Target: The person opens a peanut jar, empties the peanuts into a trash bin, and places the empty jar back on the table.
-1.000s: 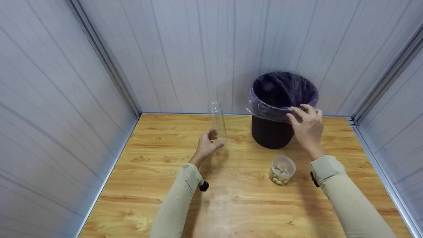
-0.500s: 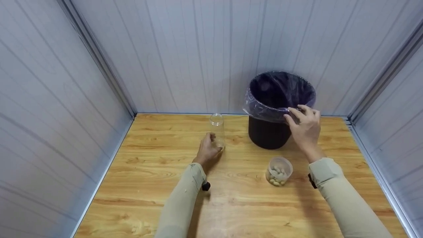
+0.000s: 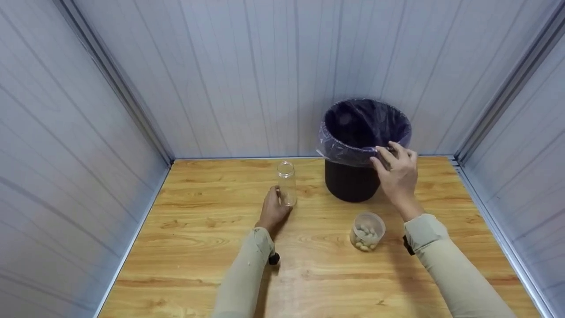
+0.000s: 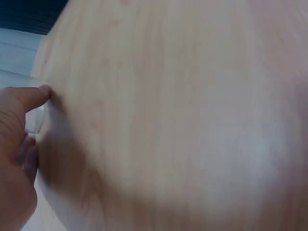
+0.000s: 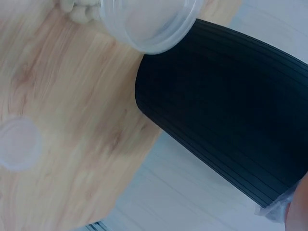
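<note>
My left hand (image 3: pixel 273 211) holds a clear, uncapped bottle (image 3: pixel 286 185) low down near its base, thumb in front and fingers on the far left side. The bottle stands upright at the table's middle, apparently on the wood. At the right, my right hand (image 3: pixel 397 172) pinches the folded edge of a purple trash bag (image 3: pixel 344 152) that lines a black trash can (image 3: pixel 351 183). In the right wrist view the can's dark ribbed side (image 5: pixel 221 106) fills much of the picture. The left wrist view catches the thumb (image 4: pixel 33 96) against the bottle.
A translucent tub (image 3: pixel 367 232) of shelled-nut-like pieces stands in front of the can, left of my right forearm. A round translucent disc, like a lid (image 5: pixel 19 143), lies on the table in the right wrist view. Pale panel walls (image 3: pixel 220 79) enclose the back and sides.
My left hand has lowered the bottle from a raised, tilted pose to upright. My right hand keeps its hold on the bag's edge. The head view has shifted slightly.
</note>
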Demonstrator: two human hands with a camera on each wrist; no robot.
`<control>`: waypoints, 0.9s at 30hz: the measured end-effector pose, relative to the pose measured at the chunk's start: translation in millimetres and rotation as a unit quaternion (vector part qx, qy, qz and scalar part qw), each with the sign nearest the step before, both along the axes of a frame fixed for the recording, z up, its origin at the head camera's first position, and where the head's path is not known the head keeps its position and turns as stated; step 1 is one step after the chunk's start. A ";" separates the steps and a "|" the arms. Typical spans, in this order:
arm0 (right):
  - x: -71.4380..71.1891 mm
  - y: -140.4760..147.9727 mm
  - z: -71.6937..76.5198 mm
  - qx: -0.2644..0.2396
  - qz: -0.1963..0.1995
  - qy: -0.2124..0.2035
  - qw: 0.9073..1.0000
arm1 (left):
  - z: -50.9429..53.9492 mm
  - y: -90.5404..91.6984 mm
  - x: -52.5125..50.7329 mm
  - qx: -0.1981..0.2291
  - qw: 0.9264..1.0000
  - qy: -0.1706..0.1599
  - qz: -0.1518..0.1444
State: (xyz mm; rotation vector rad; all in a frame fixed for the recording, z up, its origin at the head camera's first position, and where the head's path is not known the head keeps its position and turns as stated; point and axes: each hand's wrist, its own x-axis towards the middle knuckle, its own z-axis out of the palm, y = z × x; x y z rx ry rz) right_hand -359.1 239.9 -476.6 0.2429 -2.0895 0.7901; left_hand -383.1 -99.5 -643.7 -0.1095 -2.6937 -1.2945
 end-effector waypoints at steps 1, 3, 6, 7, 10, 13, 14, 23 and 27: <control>0.3 -0.8 -1.6 -0.004 0.001 0.003 1.000 | 0.2 -0.1 3.6 -0.020 1.000 0.003 0.015; 1.0 -1.7 -4.4 -0.012 0.004 0.011 1.000 | 2.1 0.1 12.3 -0.063 0.997 -0.008 0.048; 2.0 -0.9 -7.1 -0.024 0.006 0.030 0.999 | 8.2 0.8 28.8 -0.138 0.985 -0.053 0.089; 2.5 -0.2 -7.9 -0.026 0.007 0.039 0.999 | 10.1 0.8 34.8 -0.164 0.979 -0.071 0.096; 4.7 2.4 -11.8 -0.023 0.011 0.068 0.997 | 16.3 0.2 54.6 -0.220 0.964 -0.108 0.102; 6.8 4.7 -15.3 -0.018 0.020 0.101 0.995 | 26.7 -1.6 75.2 -0.238 0.958 -0.127 0.093; 7.7 5.1 -15.2 -0.017 0.023 0.113 0.993 | 32.9 -2.4 81.9 -0.236 0.959 -0.132 0.087; 65.5 -5.2 -60.4 0.015 0.022 0.053 0.998 | 45.1 -12.5 155.6 -0.182 0.966 -0.181 0.030; 87.8 -16.9 -79.7 0.071 -0.006 -0.073 0.995 | 38.2 -15.9 166.4 -0.186 0.968 -0.168 0.030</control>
